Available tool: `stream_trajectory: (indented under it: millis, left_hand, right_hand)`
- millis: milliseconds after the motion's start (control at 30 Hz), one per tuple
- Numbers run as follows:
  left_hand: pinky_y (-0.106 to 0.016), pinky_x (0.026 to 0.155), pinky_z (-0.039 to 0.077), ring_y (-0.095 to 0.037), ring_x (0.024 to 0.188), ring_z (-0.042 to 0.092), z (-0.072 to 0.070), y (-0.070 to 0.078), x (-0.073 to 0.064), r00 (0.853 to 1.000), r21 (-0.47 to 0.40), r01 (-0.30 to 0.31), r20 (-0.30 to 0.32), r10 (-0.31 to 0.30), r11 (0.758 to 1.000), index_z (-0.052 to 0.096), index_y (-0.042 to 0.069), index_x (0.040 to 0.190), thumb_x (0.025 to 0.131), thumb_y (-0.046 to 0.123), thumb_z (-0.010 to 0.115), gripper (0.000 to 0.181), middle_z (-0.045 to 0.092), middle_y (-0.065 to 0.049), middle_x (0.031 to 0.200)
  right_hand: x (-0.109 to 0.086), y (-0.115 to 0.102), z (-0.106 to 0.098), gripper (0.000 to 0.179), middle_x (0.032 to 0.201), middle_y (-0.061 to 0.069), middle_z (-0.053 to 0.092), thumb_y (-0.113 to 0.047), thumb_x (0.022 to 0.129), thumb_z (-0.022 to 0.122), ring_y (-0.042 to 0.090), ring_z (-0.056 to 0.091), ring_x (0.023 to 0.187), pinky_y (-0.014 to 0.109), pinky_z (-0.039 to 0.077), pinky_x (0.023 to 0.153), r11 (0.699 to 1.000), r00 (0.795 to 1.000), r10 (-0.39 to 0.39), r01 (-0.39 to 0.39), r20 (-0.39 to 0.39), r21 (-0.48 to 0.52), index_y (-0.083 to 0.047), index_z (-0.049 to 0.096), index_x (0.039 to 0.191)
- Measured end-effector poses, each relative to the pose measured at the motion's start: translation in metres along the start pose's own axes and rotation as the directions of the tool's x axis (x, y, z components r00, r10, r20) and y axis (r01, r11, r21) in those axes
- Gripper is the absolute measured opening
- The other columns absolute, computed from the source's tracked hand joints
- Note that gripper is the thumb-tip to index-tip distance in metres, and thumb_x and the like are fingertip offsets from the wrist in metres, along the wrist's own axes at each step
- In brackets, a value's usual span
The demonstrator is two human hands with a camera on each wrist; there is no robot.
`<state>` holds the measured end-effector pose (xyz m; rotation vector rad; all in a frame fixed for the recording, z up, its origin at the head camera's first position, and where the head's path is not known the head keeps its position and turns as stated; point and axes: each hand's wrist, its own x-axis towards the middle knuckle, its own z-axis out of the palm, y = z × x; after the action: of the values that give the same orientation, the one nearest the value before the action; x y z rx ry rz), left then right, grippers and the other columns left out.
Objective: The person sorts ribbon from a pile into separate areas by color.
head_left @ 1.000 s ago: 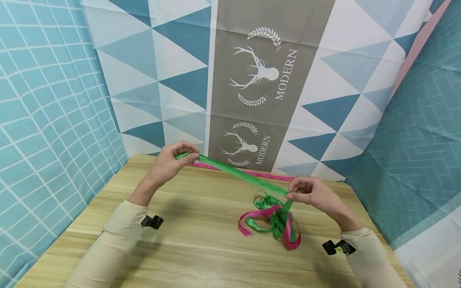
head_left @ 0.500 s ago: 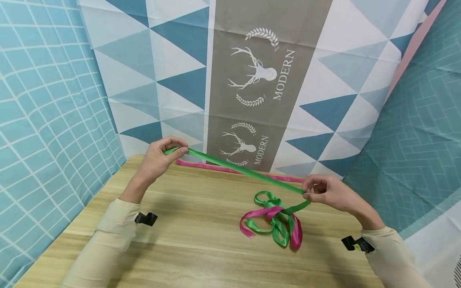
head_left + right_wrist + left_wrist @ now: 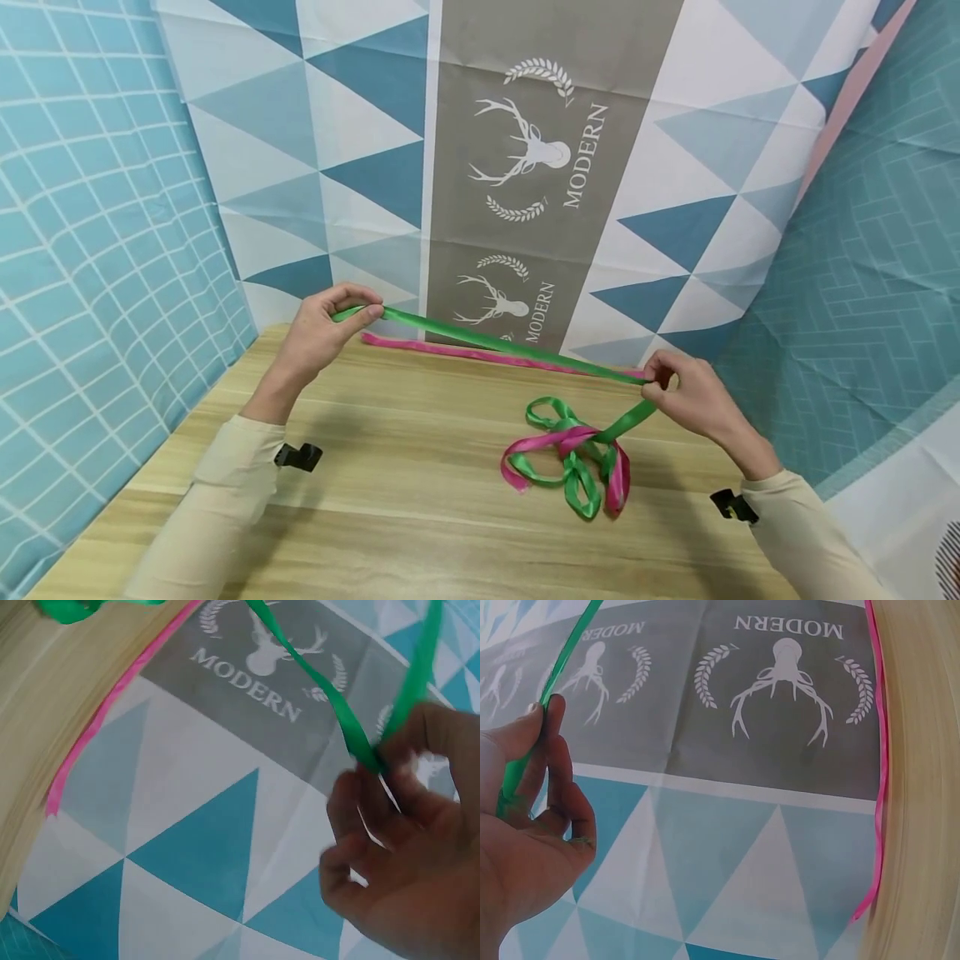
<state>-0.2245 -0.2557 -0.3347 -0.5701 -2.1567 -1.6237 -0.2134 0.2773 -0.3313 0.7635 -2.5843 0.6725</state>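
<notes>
A green ribbon stretches nearly taut above the table between both hands. My left hand pinches it near one end between thumb and forefinger; in the left wrist view the ribbon runs upward from the fingertips, with its short tail over the palm. My right hand pinches it farther along, and the rest of the ribbon slopes from there to a loose pile of looped green and pink ribbon on the table. The right wrist view shows the green ribbon bent sharply at the right fingertips.
Along the back edge of the wooden table lies a straight pink ribbon, behind the green one. A patterned cloth hangs at the back, with a blue grid cloth on the left and a teal cloth on the right.
The hands have moved apart, left hand leftward and right hand rightward, then slightly up. More green ribbon now spans between them, and the pile's loops have loosened and flattened.
</notes>
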Motion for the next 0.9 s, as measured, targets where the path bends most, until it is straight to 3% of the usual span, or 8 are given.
stream_trajectory:
  millis: [133,233,400,633,733,800,867,900]
  left_hand:
    - [-0.032,0.082,0.047,-0.021,0.108,0.060,0.002,0.001,-0.002,1.000,0.029,-0.021,0.011,0.021,0.999,0.072,0.008,0.116,0.098,0.027,0.072,0.026,0.073,-0.005,0.113]
    - [-0.031,0.079,0.047,-0.024,0.101,0.063,0.004,0.003,-0.002,0.999,0.040,-0.043,0.016,0.042,0.998,0.073,0.009,0.114,0.098,0.025,0.072,0.023,0.074,-0.005,0.109]
    - [-0.029,0.074,0.047,-0.028,0.093,0.063,0.005,0.008,-0.001,0.997,0.025,-0.072,0.011,0.072,0.997,0.073,0.007,0.113,0.097,0.020,0.073,0.021,0.075,-0.007,0.106]
    - [-0.026,0.081,0.051,-0.025,0.101,0.062,0.000,0.008,0.000,0.997,-0.031,-0.071,-0.024,0.070,0.997,0.072,0.001,0.114,0.097,0.016,0.073,0.022,0.075,-0.008,0.109]
    - [-0.026,0.081,0.049,-0.024,0.104,0.060,-0.003,0.007,0.000,0.997,-0.044,-0.070,-0.040,0.068,0.997,0.072,0.001,0.115,0.097,0.016,0.073,0.023,0.074,-0.008,0.109]
    - [-0.027,0.079,0.047,-0.023,0.106,0.057,-0.004,0.006,0.001,0.997,-0.054,-0.068,-0.051,0.065,0.996,0.071,0.000,0.115,0.097,0.017,0.073,0.024,0.074,-0.008,0.109]
    - [-0.028,0.078,0.045,-0.022,0.105,0.054,-0.004,0.005,0.001,0.997,-0.061,-0.062,-0.058,0.059,0.996,0.071,-0.001,0.116,0.097,0.017,0.073,0.026,0.074,-0.008,0.108]
    - [-0.028,0.077,0.044,-0.022,0.104,0.053,-0.005,0.004,0.001,0.997,-0.067,-0.057,-0.061,0.053,0.996,0.070,-0.001,0.116,0.097,0.017,0.073,0.026,0.074,-0.008,0.108]
  right_hand:
    - [0.002,0.004,0.007,0.021,0.073,-0.004,0.054,0.005,0.083,0.066,0.016,0.048,0.063,0.035,0.040,0.055,0.995,0.989,-0.041,0.028,-0.142,-0.093,-0.015,0.059,0.082]
    - [0.003,0.006,0.010,0.019,0.070,-0.002,0.050,0.003,0.082,0.064,0.017,0.044,0.061,0.036,0.036,0.052,0.987,0.979,-0.049,0.017,-0.196,-0.163,-0.014,0.057,0.080]
    - [0.004,0.017,0.014,0.017,0.066,0.000,0.044,0.002,0.081,0.060,0.018,0.039,0.056,0.036,0.031,0.049,0.969,0.974,-0.040,-0.016,-0.222,-0.246,-0.013,0.053,0.078]
    - [0.001,0.032,0.018,0.017,0.067,0.001,0.046,0.006,0.079,0.058,0.018,0.040,0.056,0.036,0.031,0.049,0.963,0.973,-0.017,-0.045,-0.228,-0.267,-0.010,0.054,0.078]
    - [-0.001,0.035,0.017,0.017,0.070,0.003,0.047,0.009,0.080,0.055,0.019,0.041,0.058,0.036,0.033,0.053,0.985,0.978,0.029,-0.063,-0.205,-0.162,-0.008,0.054,0.081]
    - [-0.003,0.037,0.017,0.014,0.072,0.006,0.051,0.009,0.086,0.055,0.020,0.048,0.059,0.035,0.037,0.054,0.994,0.983,0.110,-0.108,-0.145,0.017,-0.005,0.054,0.085]
    - [-0.004,0.039,0.016,0.008,0.075,0.012,0.052,0.007,0.093,0.050,0.023,0.051,0.061,0.035,0.042,0.057,0.944,0.979,0.195,-0.173,-0.054,0.280,0.000,0.052,0.091]
    - [-0.005,0.040,0.016,0.005,0.077,0.014,0.051,0.006,0.096,0.047,0.024,0.051,0.062,0.035,0.043,0.057,0.886,0.973,0.232,-0.206,-0.010,0.415,0.003,0.050,0.094]
